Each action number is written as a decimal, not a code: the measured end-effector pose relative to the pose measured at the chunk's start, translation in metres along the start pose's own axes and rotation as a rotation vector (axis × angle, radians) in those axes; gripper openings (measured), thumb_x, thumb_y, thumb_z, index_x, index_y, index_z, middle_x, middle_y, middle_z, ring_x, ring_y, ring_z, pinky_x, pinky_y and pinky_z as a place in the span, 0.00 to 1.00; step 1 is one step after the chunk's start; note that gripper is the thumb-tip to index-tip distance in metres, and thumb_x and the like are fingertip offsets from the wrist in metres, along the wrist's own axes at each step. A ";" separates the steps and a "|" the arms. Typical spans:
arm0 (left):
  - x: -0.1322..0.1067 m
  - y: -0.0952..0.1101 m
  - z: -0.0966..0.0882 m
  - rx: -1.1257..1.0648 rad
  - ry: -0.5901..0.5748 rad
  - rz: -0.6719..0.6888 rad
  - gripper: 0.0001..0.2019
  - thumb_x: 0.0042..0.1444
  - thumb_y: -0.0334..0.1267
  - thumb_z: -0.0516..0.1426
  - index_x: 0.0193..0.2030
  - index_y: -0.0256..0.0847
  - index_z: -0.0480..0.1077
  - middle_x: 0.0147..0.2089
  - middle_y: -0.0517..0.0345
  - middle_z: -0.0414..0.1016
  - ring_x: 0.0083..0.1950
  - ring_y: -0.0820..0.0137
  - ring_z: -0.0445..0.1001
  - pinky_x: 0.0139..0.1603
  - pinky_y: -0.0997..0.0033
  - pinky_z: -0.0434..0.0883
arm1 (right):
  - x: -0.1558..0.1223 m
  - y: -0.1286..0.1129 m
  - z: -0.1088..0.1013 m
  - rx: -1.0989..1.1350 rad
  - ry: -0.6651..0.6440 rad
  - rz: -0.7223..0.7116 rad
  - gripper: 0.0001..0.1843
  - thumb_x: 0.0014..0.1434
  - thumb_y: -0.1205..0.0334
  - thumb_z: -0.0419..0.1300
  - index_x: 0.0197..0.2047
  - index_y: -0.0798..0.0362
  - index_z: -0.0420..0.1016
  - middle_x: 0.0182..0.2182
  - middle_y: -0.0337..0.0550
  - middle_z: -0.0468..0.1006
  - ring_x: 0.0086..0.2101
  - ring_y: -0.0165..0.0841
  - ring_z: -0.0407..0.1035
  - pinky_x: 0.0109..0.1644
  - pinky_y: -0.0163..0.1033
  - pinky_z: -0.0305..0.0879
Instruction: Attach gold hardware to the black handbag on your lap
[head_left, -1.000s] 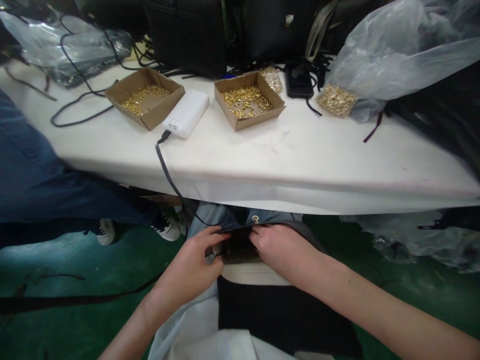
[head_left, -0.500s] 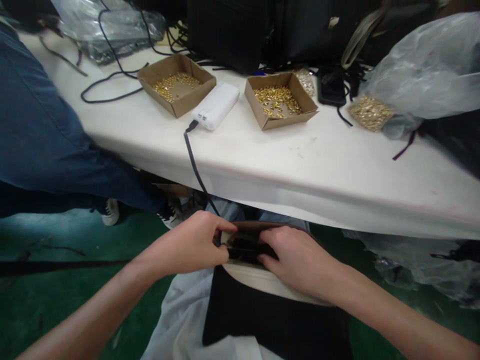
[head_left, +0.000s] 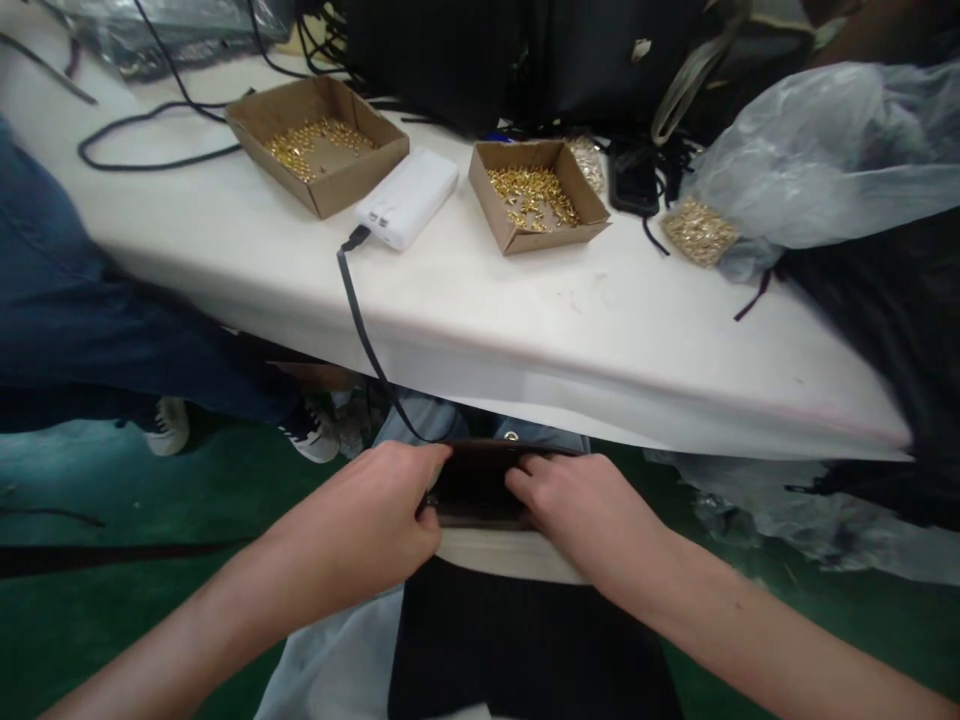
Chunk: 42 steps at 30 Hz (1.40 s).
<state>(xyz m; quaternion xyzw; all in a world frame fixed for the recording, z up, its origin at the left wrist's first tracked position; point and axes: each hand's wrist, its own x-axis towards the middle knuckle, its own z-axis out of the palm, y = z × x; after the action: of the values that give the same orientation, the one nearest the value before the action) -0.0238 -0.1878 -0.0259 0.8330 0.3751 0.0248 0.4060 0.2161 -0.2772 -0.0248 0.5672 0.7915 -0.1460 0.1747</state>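
Note:
On my lap lies a bag with a black front, a cream band (head_left: 510, 553) along its near edge and a dark opening. My left hand (head_left: 386, 510) is closed on the left end of the opening, thumb on the near side and fingers at the far rim. My right hand (head_left: 592, 510) reaches into the right part of the opening with its fingers curled. Its fingertips are hidden inside, so what they hold cannot be made out. Behind the far rim a small metal ring (head_left: 511, 436) shows.
Two cardboard boxes, left (head_left: 322, 190) and right (head_left: 555, 240), hold small gold-coloured metal pieces on the white table (head_left: 645, 340). Between them lies a white power bank (head_left: 409, 200), its black cable (head_left: 364, 330) running down toward the bag. A person's jeans (head_left: 90, 310) are at left.
My right fingers have shifted within the opening, and the dark item between my hands no longer shows. The opening looks wider and darker. The view has moved slightly, shifting the table items left.

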 end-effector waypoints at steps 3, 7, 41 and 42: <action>-0.002 0.002 -0.010 0.122 -0.059 0.026 0.20 0.54 0.26 0.56 0.50 0.47 0.79 0.44 0.51 0.86 0.43 0.56 0.85 0.40 0.64 0.72 | 0.008 0.000 0.001 0.033 0.048 -0.165 0.07 0.74 0.69 0.63 0.43 0.52 0.83 0.42 0.45 0.83 0.41 0.42 0.80 0.34 0.43 0.65; -0.005 -0.009 -0.006 0.037 -0.037 0.047 0.23 0.55 0.25 0.55 0.53 0.48 0.78 0.49 0.52 0.86 0.51 0.56 0.85 0.47 0.64 0.76 | 0.005 -0.004 0.006 0.028 0.199 -0.202 0.09 0.72 0.73 0.62 0.51 0.53 0.81 0.47 0.48 0.80 0.39 0.39 0.78 0.34 0.42 0.66; -0.014 -0.035 0.016 -0.270 0.000 0.048 0.28 0.70 0.37 0.59 0.76 0.54 0.69 0.70 0.53 0.74 0.70 0.58 0.74 0.76 0.54 0.71 | 0.040 -0.015 0.015 -0.069 0.066 -0.146 0.14 0.74 0.71 0.58 0.55 0.56 0.84 0.48 0.53 0.86 0.38 0.44 0.84 0.38 0.46 0.79; -0.015 -0.035 0.019 -0.284 0.014 0.047 0.28 0.70 0.38 0.59 0.76 0.54 0.69 0.72 0.52 0.73 0.72 0.58 0.73 0.77 0.53 0.70 | 0.042 -0.016 0.017 -0.070 0.072 -0.135 0.15 0.74 0.71 0.57 0.56 0.57 0.83 0.49 0.55 0.86 0.39 0.45 0.84 0.39 0.47 0.79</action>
<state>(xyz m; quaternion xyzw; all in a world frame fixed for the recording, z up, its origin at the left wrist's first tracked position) -0.0489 -0.1962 -0.0590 0.7757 0.3508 0.0928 0.5164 0.1905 -0.2534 -0.0581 0.5111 0.8382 -0.1091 0.1557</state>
